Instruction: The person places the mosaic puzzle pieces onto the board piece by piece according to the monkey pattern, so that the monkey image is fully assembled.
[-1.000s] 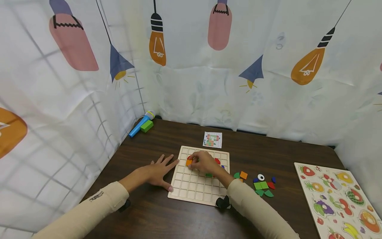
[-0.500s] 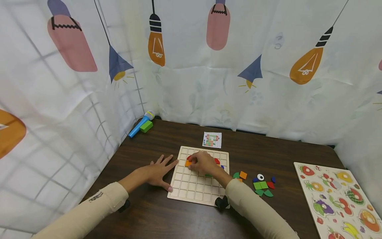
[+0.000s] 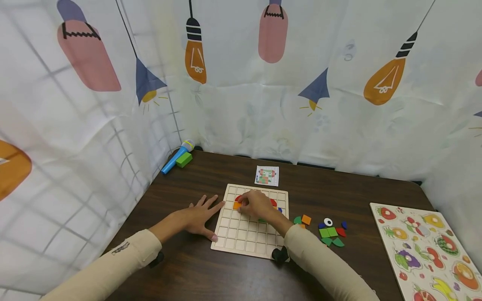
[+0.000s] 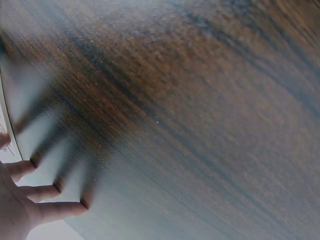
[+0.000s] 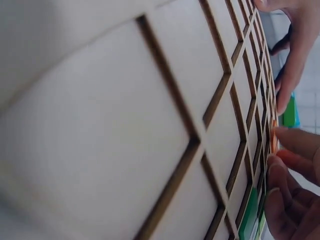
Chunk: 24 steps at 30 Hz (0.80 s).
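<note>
A pale wooden grid board [image 3: 241, 234] lies on the dark table, its squares partly filled. My right hand [image 3: 257, 205] bends over its upper part, fingers curled, pinching at an orange square tile [image 3: 237, 205]. The right wrist view shows the fingertips against orange [image 5: 273, 137], though they hide much of it. Red pieces [image 3: 273, 202] and a green piece [image 5: 248, 215] sit in nearby squares, partly covered by the hand. My left hand [image 3: 199, 217] is spread flat at the board's left edge, its thumb and a fingertip touching the rim; in the left wrist view its fingers [image 4: 60, 209] are straight.
Loose green tiles [image 3: 328, 232], an orange square [image 3: 306, 219], a white ring-like piece [image 3: 328, 222] and several others lie right of the board. A pattern card [image 3: 267, 176] is behind it. A fruit board [image 3: 425, 251], a toy microphone [image 3: 177, 158] and a green block [image 3: 184, 159] lie farther out.
The head view has drifted very slightly. Both hands keep their places, the right one still over the orange tile and the left one at the board's edge.
</note>
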Available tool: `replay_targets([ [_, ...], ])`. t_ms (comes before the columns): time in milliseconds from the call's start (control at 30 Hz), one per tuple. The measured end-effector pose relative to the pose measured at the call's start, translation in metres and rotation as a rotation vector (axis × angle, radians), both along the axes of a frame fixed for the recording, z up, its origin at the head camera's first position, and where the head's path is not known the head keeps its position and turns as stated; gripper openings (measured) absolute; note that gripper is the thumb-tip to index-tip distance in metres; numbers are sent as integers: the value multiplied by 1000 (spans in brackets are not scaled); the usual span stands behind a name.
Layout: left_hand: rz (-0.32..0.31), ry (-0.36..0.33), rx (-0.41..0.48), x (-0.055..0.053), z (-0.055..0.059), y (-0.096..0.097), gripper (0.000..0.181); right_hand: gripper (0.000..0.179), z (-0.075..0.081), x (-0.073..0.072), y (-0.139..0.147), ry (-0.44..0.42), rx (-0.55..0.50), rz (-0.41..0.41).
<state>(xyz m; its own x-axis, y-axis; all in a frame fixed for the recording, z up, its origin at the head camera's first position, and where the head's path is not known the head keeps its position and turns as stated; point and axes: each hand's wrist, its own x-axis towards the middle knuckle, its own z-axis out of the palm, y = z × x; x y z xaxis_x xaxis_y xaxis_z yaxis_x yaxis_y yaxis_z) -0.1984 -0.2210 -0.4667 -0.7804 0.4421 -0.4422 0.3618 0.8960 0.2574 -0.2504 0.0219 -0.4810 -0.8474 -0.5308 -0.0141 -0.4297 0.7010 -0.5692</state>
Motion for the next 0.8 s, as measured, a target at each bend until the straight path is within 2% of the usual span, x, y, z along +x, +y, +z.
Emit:
replay_targets([
  [200, 2, -5, 1, 0, 0, 0, 115, 20, 4, -1, 23, -18, -35, 44],
  [433, -4, 1, 10, 0, -1, 0, 115, 24, 14, -6, 88, -22, -131, 66],
  [600, -9, 8, 11, 0, -1, 0, 115, 23, 18, -1, 148, -18, -117, -5],
  [800, -10, 3, 10, 0, -1, 0, 115, 24, 14, 16, 223, 0, -94, -119],
])
